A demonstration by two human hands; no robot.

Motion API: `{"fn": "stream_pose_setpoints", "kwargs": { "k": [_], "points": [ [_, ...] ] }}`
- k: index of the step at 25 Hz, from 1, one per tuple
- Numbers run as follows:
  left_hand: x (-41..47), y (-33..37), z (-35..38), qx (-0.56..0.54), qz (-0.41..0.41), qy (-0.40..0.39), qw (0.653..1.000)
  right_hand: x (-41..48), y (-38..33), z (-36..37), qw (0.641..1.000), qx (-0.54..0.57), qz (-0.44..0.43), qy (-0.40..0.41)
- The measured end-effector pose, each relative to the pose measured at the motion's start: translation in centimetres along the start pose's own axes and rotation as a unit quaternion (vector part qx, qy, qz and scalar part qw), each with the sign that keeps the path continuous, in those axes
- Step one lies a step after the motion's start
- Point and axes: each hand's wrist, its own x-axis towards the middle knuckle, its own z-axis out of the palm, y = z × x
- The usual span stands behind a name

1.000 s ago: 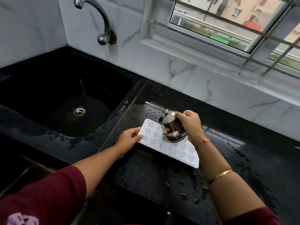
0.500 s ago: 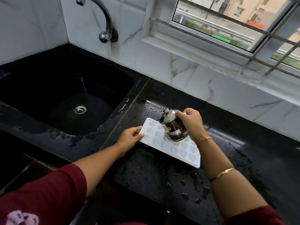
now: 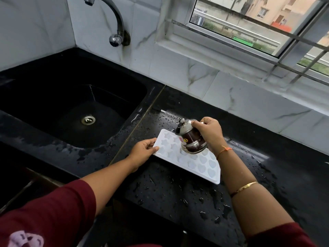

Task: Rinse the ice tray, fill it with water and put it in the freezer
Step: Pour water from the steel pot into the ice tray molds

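Note:
A white ice tray (image 3: 199, 164) with star and heart moulds lies flat on the wet black counter (image 3: 178, 196). My left hand (image 3: 143, 149) pinches its near left edge. My right hand (image 3: 210, 133) grips a small lidded steel pot (image 3: 190, 138), tilted to the left over the tray's left half. The pot covers part of the moulds, and I cannot see any stream of water.
A black sink (image 3: 71, 111) with a metal drain sits to the left, under a chrome wall tap (image 3: 114, 24). White marble tiles and a barred window (image 3: 258, 27) run behind. Water drops are scattered over the counter.
Both hands keep their hold. The pot stays tilted over the tray's left part with almost no shift; the camera view has moved slightly.

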Motion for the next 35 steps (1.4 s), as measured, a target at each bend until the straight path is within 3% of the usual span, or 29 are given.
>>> {"fn": "stream_pose_setpoints", "kwargs": {
  "k": [24,35],
  "points": [
    [-0.21,0.2,0.13,0.002,-0.002,0.004,1.0,-0.22,-0.55,-0.05,1.0,-0.003,0.003,-0.001],
    [0.03,-0.21,-0.12,0.001,0.003,-0.006,1.0,-0.38,-0.16,-0.51,0.998,0.055,0.033,0.004]
  ]
}}
